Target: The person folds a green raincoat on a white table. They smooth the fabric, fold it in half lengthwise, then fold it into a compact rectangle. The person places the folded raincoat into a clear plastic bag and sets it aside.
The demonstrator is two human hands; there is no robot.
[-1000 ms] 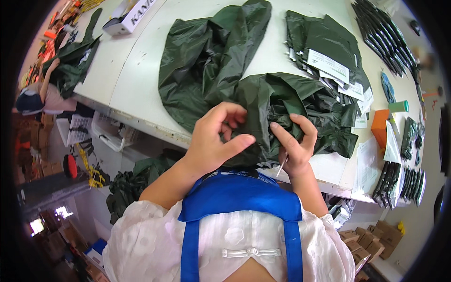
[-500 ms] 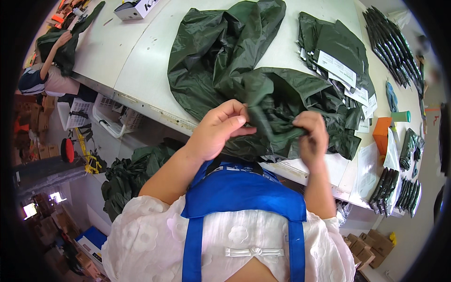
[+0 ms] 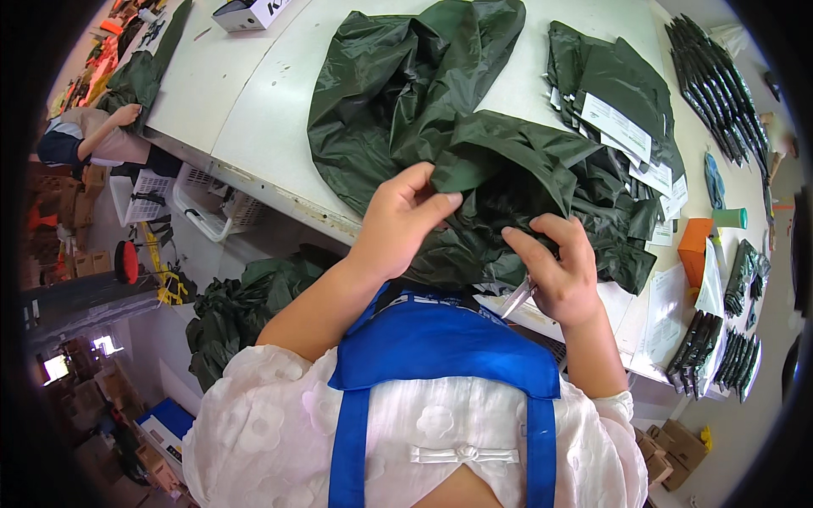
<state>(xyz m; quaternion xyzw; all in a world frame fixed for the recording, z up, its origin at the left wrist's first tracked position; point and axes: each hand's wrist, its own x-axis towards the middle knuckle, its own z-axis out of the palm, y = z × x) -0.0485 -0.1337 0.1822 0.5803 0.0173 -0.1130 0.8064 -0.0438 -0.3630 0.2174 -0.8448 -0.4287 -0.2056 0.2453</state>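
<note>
A dark green, shiny waterproof fabric piece (image 3: 406, 93) is bunched over the near edge of the white table. My left hand (image 3: 405, 216) pinches a fold of it between thumb and fingers, by a raised, open-looking edge. Just right of that opening, my right hand (image 3: 563, 271) has its thumb and index finger close to the fabric; I cannot tell whether they touch it. Out of its palm sticks a pointed metal tool (image 3: 518, 298), like small thread snips, held by the curled lower fingers. The tool's handle is hidden in the hand.
Flat green packs (image 3: 627, 80) with white labels are stacked at the right. Beyond them lie rows of dark packets (image 3: 707, 85), an orange box (image 3: 693, 245) and a green roll (image 3: 730, 218). More green fabric (image 3: 246, 313) hangs below the table. At far left another person (image 3: 93, 140) handles green fabric.
The fabric edge between my hands has been spread into a wider opening. My right hand has turned, and the metal tool now shows. The other person's hands have shifted lower.
</note>
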